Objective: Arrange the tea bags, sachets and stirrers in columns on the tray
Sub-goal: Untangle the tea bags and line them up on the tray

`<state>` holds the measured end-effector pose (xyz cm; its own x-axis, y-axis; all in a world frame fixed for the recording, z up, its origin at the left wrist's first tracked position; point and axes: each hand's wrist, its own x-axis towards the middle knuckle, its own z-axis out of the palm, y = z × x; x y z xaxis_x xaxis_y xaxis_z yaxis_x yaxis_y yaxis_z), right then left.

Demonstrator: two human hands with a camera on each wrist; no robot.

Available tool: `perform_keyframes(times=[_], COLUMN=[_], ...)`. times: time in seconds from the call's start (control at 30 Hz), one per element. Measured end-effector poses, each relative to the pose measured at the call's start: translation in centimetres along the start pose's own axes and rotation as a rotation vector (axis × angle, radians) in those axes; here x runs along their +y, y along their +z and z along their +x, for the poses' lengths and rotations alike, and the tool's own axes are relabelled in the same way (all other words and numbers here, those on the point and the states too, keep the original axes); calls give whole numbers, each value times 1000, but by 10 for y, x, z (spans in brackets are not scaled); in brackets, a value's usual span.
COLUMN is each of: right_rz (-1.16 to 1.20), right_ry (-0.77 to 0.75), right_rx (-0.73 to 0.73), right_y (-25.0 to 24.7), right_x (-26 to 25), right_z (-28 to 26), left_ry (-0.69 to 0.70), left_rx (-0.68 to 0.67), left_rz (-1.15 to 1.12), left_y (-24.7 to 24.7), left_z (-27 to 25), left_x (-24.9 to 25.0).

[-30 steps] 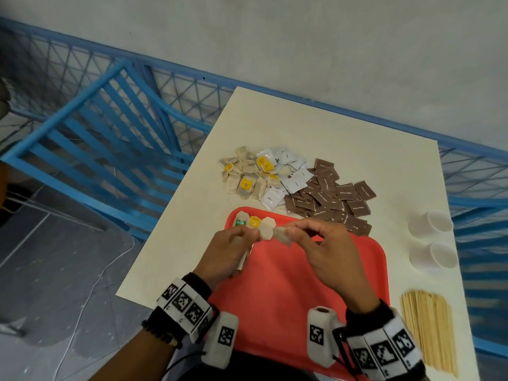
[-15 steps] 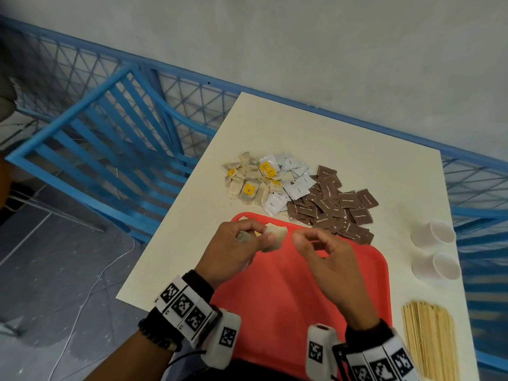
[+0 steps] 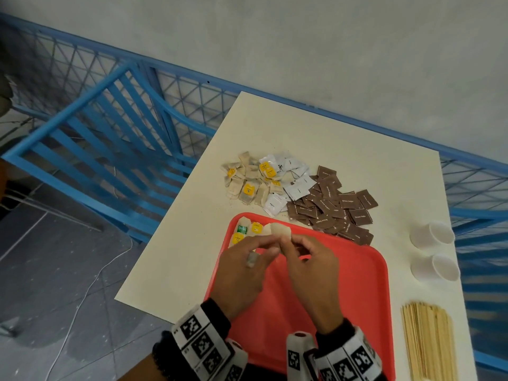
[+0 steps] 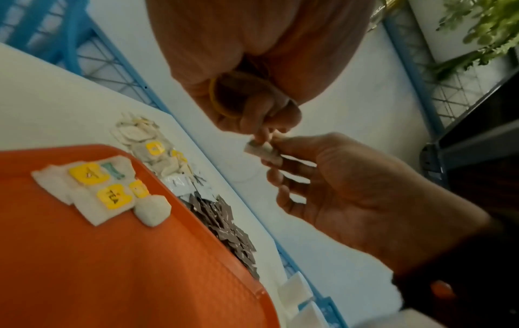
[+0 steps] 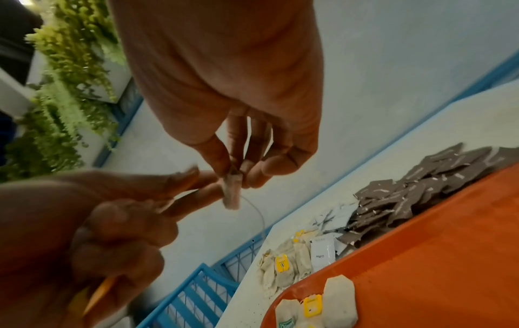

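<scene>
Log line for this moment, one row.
left hand: pinches beige paper tea bag | right hand: pinches same | red plastic tray: few bags, far-left corner

A cream table (image 3: 343, 149) stands against a blue mesh railing. A red tray (image 3: 365, 284) lies on its near side. Beyond the tray's far edge sit three loose heaps, touching one another: tea bags (image 3: 247, 185) with yellow tags on the left, white sachets (image 3: 295, 178) in the middle, brown sachets (image 3: 335, 207) on the right. Right of the tray, two white cups (image 3: 434, 251) lie on their sides. Nearer, at the table's right edge, a bundle of wooden stirrers (image 3: 428, 339) lies flat.
</scene>
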<state>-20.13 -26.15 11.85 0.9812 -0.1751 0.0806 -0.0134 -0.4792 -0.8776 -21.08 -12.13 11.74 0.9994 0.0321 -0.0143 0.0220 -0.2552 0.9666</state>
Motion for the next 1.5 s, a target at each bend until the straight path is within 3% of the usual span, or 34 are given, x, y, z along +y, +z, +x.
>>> perform_keyframes(times=[0.17,0.33,0.4,0.5,0.63,0.73,0.87,1.0,1.2,1.5], right_rz=[-136,-56,39,244,381,321,195,94,-163,-138], right_ry=[-177,-173,-97,160,311,431,604,669,573,491], right_rx=[-162,-288,-311,-280,-565,-461,-253,-232,-155,-55], right_y=[1,-1,-2,-1,0,12,41,66,73,70], right_x=[-4,-5,-3,6,16,31,67,94,94,93], right_z=[-7,-11,-10,-11,-22,-18,8,29,36,21], left_ry=[-126,-180,-185,-229,-281,-316,-253,-212,-190,-166], left_rx=[29,16,-26,-185,-343,-304,-120,-222,-391,-365], left_rz=[-185,-198,-155,-147,-137,-56,286,613,814,842], left_y=[-3,-17,-24,-33,-39,-37,-34,-26,-13,-3], left_z=[4,6,7,6,0,0,15,37,52,52], left_x=[2,-3,-10,-20,-36,-51,-83,-101,-104,-110])
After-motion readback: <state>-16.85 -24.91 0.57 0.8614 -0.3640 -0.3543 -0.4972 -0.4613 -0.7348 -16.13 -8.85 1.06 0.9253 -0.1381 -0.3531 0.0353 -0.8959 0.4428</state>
